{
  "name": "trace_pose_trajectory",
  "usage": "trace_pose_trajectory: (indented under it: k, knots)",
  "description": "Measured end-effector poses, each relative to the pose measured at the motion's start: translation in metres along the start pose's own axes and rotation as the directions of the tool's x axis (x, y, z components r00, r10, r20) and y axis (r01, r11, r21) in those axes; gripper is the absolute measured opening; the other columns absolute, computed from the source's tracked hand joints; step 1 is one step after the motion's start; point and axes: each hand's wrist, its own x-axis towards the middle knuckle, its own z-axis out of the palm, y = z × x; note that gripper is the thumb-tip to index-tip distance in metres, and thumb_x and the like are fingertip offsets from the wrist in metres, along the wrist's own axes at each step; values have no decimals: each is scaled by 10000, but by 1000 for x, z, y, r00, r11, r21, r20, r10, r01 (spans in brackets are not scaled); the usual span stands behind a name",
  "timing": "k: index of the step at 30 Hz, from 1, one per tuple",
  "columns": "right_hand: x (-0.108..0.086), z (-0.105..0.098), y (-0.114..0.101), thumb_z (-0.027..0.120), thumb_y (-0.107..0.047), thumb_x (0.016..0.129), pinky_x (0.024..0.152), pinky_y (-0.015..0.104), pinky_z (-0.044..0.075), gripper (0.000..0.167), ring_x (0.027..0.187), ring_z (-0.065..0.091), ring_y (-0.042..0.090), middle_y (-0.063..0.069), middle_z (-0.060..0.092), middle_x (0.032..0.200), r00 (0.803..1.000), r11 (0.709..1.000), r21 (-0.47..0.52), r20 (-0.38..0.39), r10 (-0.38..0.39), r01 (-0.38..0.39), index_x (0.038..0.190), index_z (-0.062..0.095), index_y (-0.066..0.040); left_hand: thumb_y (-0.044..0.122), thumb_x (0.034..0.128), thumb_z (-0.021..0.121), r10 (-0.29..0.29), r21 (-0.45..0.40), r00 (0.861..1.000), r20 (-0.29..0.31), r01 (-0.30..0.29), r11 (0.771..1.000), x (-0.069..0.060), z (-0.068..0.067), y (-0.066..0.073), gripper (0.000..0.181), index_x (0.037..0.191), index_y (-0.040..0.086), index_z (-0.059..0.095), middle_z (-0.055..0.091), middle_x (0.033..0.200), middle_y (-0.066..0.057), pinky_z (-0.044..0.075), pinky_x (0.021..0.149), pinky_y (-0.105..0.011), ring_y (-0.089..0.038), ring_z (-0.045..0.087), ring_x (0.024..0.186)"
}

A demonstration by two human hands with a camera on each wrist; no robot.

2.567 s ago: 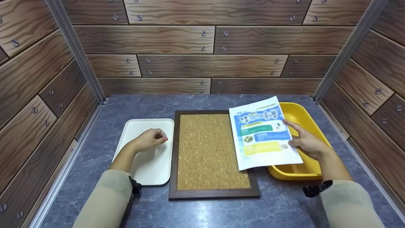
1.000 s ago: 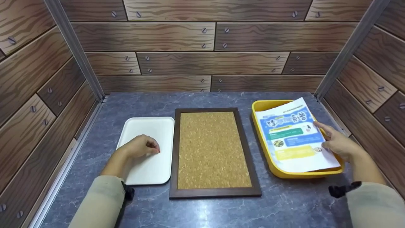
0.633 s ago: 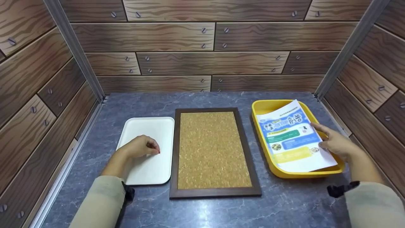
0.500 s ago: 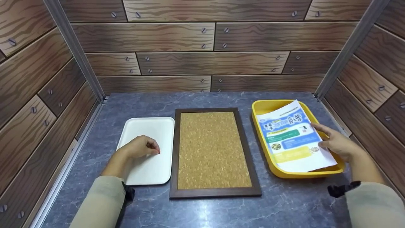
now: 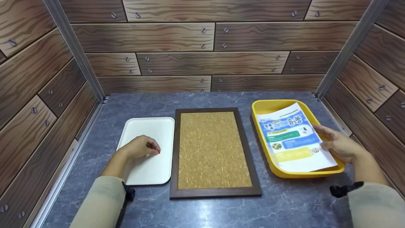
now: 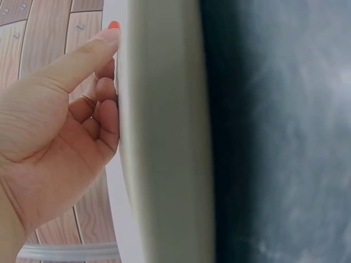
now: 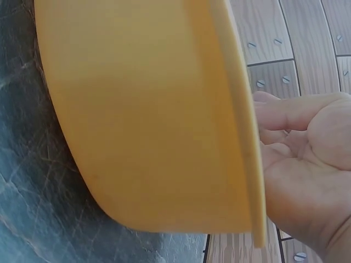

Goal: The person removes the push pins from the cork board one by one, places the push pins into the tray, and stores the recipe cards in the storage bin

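Observation:
In the head view my left hand [image 5: 140, 148] is over the white tray [image 5: 136, 126], its thumb and fingertips pinching a small red piece [image 5: 158, 153]. The left wrist view shows that red piece [image 6: 114, 25] at the thumb tip. A printed sheet of paper [image 5: 291, 139], with blue, green and yellow blocks, lies slanted in the yellow tub [image 5: 259, 103]. At the sheet's right edge is my right hand [image 5: 341, 145], fingers loosely spread, thumb tip by the paper. In the right wrist view, the yellow tub's wall [image 7: 153, 137] hides the paper and the fingertips.
Between tray and tub lies a cork board [image 5: 215, 148] with a dark brown frame. All of it stands on a dark marbled tabletop [image 5: 221, 215]. Wood-patterned walls [image 5: 177, 38] with metal corner posts enclose the back and sides.
The right hand has carried the paper rightwards from above the cork board into the yellow tub and has loosened from it. The left hand has moved slightly lower over the tray, still pinching the red piece.

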Motion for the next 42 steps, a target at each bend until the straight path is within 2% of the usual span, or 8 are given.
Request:
trace_pose_trajectory:
  k: [6, 11, 14, 20, 27, 33, 38, 42]
  knots:
    - [-2, -1, 0, 519, -16, 1105, 1018, 211, 558, 864, 1266, 549, -31, 227, -101, 1818, 999, 999, -24, 13, -41, 42, 1744, -57, -100, 152, 973, 821, -15, -21, 1000, 2, 15, 1000, -2, -2, 0, 49, 1018, 134, 827, 806, 1005, -21, 509, 830, -277, -112, 640, 898]
    - [-5, -3, -3, 532, -36, 1113, 1000, 99, 500, 860, 1637, 274, 382, 216, -98, 1821, 999, 998, -35, 3, -44, 45, 1744, -49, -95, 139, 959, 834, -12, -53, 1000, -9, 12, 999, -3, -6, 0, 113, 1069, 114, 822, 817, 1076, -53, 530, 848, -268, -118, 665, 942]
    - [-8, -5, -6, 531, -41, 1115, 983, 47, 473, 857, 1671, 5, 503, 180, -112, 1828, 999, 999, -24, -2, -33, 33, 1750, -37, -129, 140, 958, 836, -13, -55, 1000, -25, 12, 998, -3, -9, 1, 162, 1116, 107, 818, 808, 1128, -72, 544, 855, -278, -138, 680, 972]
    - [-12, -7, -9, 575, -74, 1109, 994, 36, 465, 879, 1654, -1, 538, 194, -82, 1829, 998, 997, -41, -8, -61, 61, 1751, -24, -120, 141, 971, 823, -17, -49, 999, -47, 15, 999, -2, -15, 4, 226, 1192, 97, 801, 774, 1199, -111, 550, 897, -312, -212, 705, 1053]
    - [-7, 0, -25, 669, -259, 1089, 1106, 139, 484, 961, 1659, 82, 529, 225, -18, 1826, 998, 991, -121, -25, -53, 50, 1746, -10, -85, 136, 971, 824, 56, -52, 996, -75, -60, 997, 5, -19, 14, 326, 1262, 13, 746, 766, 1216, -187, 543, 924, -312, -242, 719, 1069]
    - [4, 18, -50, 690, -368, 1076, 1093, 140, 494, 976, 1655, 197, 476, 213, 46, 1830, 997, 983, -169, -14, -78, 75, 1751, 43, -88, 164, 981, 819, 94, -21, 988, -123, -97, 995, 13, -22, 31, 378, 1309, 6, 717, 746, 1314, -198, 536, 1101, -536, -373, 685, 1236]
    - [14, 41, -75, 640, -429, 1098, 1313, 455, 359, 935, 1661, 184, 463, 190, 40, 1837, 993, 980, -157, 14, -120, 121, 1756, 56, -112, 181, 979, 823, 130, 14, 971, -201, -129, 991, 20, -23, 49, 410, 1346, 37, 711, 711, 1420, -184, 444, 1205, -628, -449, 607, 1377]
    - [21, 62, -97, 557, -453, 1133, 1312, 717, 182, 873, 1650, 153, 542, 203, 45, 1834, 987, 971, -179, 38, -156, 160, 1757, 44, -123, 201, 977, 829, 147, 16, 958, -246, -147, 989, 29, -21, 67, 448, 1387, 80, 695, 647, 1515, -169, 400, 1259, -610, -444, 535, 1477]
